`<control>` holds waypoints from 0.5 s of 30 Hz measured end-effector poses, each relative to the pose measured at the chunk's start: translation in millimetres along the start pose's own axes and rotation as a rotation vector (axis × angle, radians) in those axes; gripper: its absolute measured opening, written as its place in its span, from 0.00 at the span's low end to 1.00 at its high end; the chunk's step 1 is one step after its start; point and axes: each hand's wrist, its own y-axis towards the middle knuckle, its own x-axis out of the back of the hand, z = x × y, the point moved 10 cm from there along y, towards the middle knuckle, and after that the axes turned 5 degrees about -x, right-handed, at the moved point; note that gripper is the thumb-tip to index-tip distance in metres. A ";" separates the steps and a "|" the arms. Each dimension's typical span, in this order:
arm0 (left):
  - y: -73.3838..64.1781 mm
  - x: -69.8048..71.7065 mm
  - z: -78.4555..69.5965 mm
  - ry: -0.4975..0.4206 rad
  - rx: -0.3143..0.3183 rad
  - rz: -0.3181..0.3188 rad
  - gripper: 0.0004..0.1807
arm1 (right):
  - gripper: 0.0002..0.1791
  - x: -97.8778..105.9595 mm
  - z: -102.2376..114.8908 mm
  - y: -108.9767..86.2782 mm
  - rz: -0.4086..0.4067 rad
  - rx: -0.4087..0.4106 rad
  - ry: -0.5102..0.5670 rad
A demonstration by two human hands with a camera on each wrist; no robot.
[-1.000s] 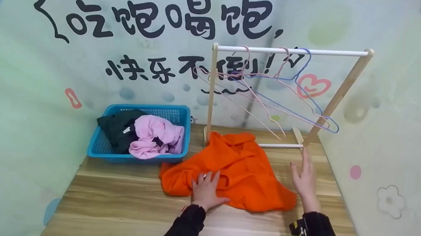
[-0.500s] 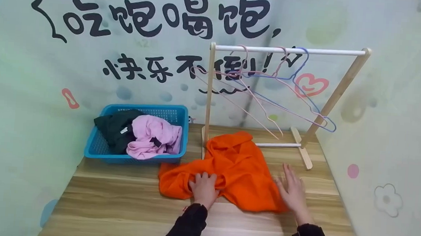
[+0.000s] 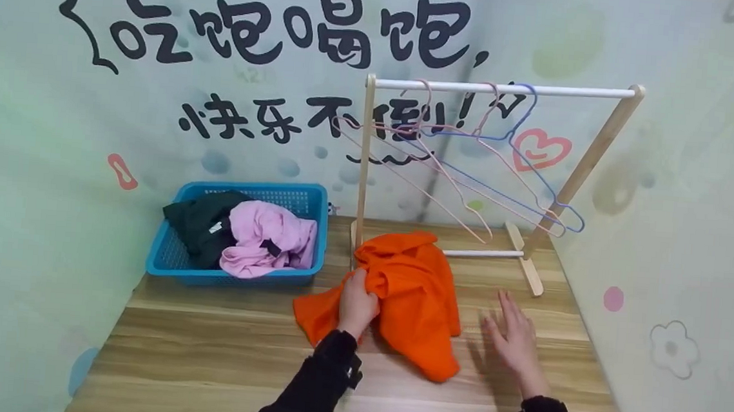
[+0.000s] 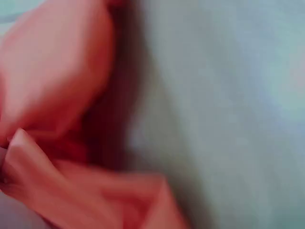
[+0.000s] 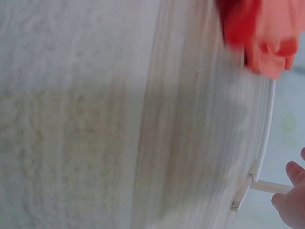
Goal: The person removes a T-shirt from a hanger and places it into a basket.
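An orange garment (image 3: 418, 300) lies crumpled in front of the rack, its upper part lifted in folds. My left hand (image 3: 358, 302) grips a bunch of its cloth near the middle; the fingertips are hidden by the fabric. The left wrist view is blurred, with orange folds (image 4: 52, 71) filling its left side. To the right of the garment, my right hand (image 3: 514, 339) hovers over the wooden tabletop (image 3: 215, 350) with its fingers extended and holds nothing. The right wrist view shows part of this hand (image 5: 293, 198) at the right edge, apart from the cloth.
A blue basket (image 3: 234, 279) at the left holds a dark green garment (image 3: 201, 223) and a pink garment (image 3: 274, 235). Behind the orange cloth stands a wooden rack (image 3: 586, 169) with pink hangers (image 3: 459, 186) and a blue hanger (image 3: 537, 168). Walls enclose the table's back and sides.
My left hand has gone from resting on the orange garment to gripping and lifting it, drawing its right side leftward. My right hand has come back from the rack's foot toward me.
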 end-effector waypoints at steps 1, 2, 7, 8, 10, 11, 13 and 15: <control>3.3 6.7 -3.1 -0.065 0.003 -0.023 0.21 | 0.34 -0.1 -0.4 -0.1 0.004 -0.006 0.005; 6.4 13.6 -6.0 -0.127 0.011 -0.045 0.22 | 0.34 -0.4 -0.9 -0.2 0.011 -0.012 0.008; 20.3 55.8 -21.9 -0.330 0.037 -0.175 0.17 | 0.34 2.5 -1.1 -1.4 -0.003 -0.008 0.016; 23.0 66.1 -25.2 -0.358 0.038 -0.203 0.16 | 0.34 3.4 -1.0 -1.5 -0.009 -0.002 0.015; 28.0 88.0 -30.9 -0.404 0.044 -0.254 0.14 | 0.33 4.6 -0.7 -2.1 -0.016 0.007 0.019; 30.2 99.6 -33.1 -0.425 0.049 -0.279 0.14 | 0.33 5.3 -0.6 -2.4 -0.020 0.010 0.021; 34.1 123.9 -37.4 -0.451 0.061 -0.330 0.13 | 0.33 6.1 -0.4 -2.9 -0.023 0.016 0.024; 38.0 148.1 -41.8 -0.491 0.063 -0.379 0.13 | 0.33 6.6 -1.0 -3.3 -0.023 0.016 0.024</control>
